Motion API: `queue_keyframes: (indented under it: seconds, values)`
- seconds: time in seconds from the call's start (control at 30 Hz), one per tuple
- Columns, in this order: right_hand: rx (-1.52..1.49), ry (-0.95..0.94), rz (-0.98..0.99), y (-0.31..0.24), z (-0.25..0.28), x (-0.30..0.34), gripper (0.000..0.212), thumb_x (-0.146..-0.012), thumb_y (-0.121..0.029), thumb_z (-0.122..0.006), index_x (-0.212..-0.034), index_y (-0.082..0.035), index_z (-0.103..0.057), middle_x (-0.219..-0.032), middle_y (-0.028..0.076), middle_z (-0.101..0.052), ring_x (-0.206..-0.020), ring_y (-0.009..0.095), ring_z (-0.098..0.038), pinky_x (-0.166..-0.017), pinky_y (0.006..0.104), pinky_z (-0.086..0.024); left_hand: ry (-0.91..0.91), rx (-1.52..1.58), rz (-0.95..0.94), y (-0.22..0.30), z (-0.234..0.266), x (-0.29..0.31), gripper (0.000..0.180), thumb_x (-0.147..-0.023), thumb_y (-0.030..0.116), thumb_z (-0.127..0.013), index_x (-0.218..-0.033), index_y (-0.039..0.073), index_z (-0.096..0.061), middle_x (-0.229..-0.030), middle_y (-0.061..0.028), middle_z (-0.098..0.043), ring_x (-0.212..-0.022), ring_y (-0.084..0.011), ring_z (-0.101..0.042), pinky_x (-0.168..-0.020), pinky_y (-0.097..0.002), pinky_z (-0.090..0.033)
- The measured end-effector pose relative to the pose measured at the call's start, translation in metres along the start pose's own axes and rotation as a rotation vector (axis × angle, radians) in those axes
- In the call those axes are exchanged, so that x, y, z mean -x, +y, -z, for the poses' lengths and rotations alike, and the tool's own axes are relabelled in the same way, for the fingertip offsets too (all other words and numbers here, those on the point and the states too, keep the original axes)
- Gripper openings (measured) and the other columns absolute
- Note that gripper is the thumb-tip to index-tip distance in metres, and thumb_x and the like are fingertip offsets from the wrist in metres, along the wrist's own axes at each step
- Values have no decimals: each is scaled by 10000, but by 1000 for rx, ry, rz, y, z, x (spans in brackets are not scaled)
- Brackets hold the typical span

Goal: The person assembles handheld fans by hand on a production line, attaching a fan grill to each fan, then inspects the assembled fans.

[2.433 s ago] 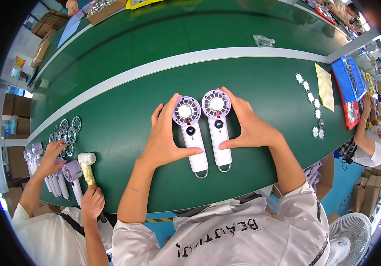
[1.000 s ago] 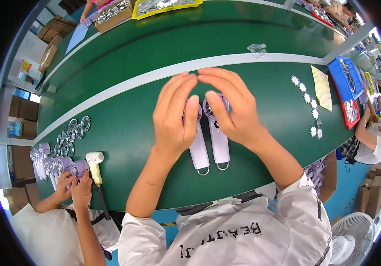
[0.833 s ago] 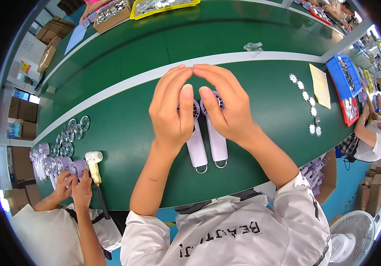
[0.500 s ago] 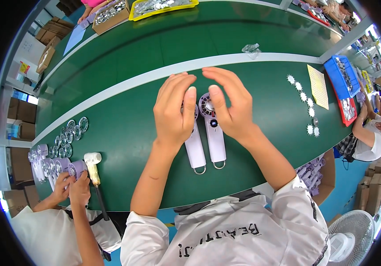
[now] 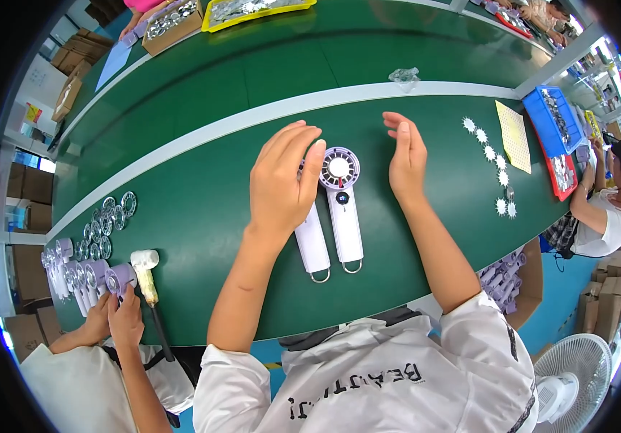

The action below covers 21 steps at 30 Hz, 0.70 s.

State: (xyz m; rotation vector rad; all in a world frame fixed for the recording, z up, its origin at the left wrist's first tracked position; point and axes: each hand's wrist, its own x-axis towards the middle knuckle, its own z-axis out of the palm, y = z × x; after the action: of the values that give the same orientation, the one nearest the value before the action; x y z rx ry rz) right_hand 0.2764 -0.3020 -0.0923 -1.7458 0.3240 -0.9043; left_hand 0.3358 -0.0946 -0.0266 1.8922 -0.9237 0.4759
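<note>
Two lilac handheld fans lie side by side on the green table, wire loops toward me. The right handheld fan [image 5: 346, 224] shows its round head, white hub and small dark display. Over the head of the left handheld fan [image 5: 313, 242] hangs my left hand [image 5: 281, 177], fingers stretched out and thumb apart, hiding most of that head. Whether it touches the fan I cannot tell. My right hand [image 5: 407, 162] is apart from both fans, to their right, fingers extended with nothing in them.
White star-shaped parts [image 5: 489, 153] run in a line at right, beside a yellow sheet [image 5: 514, 137], a blue bin [image 5: 553, 123] and a red tray [image 5: 561, 173]. At left lie clear rings [image 5: 108, 220] and a mallet [image 5: 148, 278], near a co-worker's hands [image 5: 124, 317] holding a lilac fan.
My right hand has moved right, away from the right fan's head, which is now uncovered. My left hand stays over the left fan. The view has shifted slightly.
</note>
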Motion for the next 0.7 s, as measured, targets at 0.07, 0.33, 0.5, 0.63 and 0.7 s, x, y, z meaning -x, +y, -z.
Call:
queue_keyframes:
  seconds: [0.07, 0.33, 0.5, 0.63, 0.7]
  values:
    - [3, -21, -1, 1, -2, 1, 385, -1112, -262, -408, -1222, 12, -655, -1192, 115, -694, -1100, 196, -634, -953, 317, -486, -30, 14, 17, -1, 0, 0, 236, -985, 194, -641, -1077, -10, -718, -1093, -152, -733, -1105, -346, -687, -938, -418, -540]
    - [-138, -483, -118, -20, 4, 8, 506, -1035, -168, -573, -1496, -11, -435, -1313, 162, -649, -1173, 243, -637, -1035, 369, -477, -110, 693, 335, -51, 24, 44, 889, -906, 414, -668, -1575, -7, -261, -1522, -272, -439, -1423, -369, -445, -1210, -466, -298]
    - [13, -962, -47, -32, 23, 5, 1034, -885, -298, -760, -1643, -68, -96, -1632, 201, -332, -1519, 315, -311, -1261, 473, -165, -488, 473, 283, -38, 37, 49, 1160, -753, 230, -824, -1620, 22, -83, -1608, -279, -302, -1497, -384, -333, -1224, -456, -267]
    - [216, -1029, 29, -38, 19, 13, 1211, -773, -396, -833, -1636, -37, -63, -1624, 199, -348, -1539, 350, -261, -1269, 511, -29, -526, 463, 288, -40, 40, 54, 1100, -765, 138, -768, -1612, 0, -79, -1612, -275, -288, -1484, -384, -347, -1221, -448, -271]
    - [239, -1001, 53, -43, 19, 13, 1242, -753, -385, -849, -1634, -33, -47, -1624, 197, -348, -1535, 339, -275, -1269, 513, -38, -531, 451, 282, -38, 40, 53, 1092, -758, 111, -760, -1609, -4, -85, -1606, -274, -296, -1481, -390, -346, -1221, -452, -270]
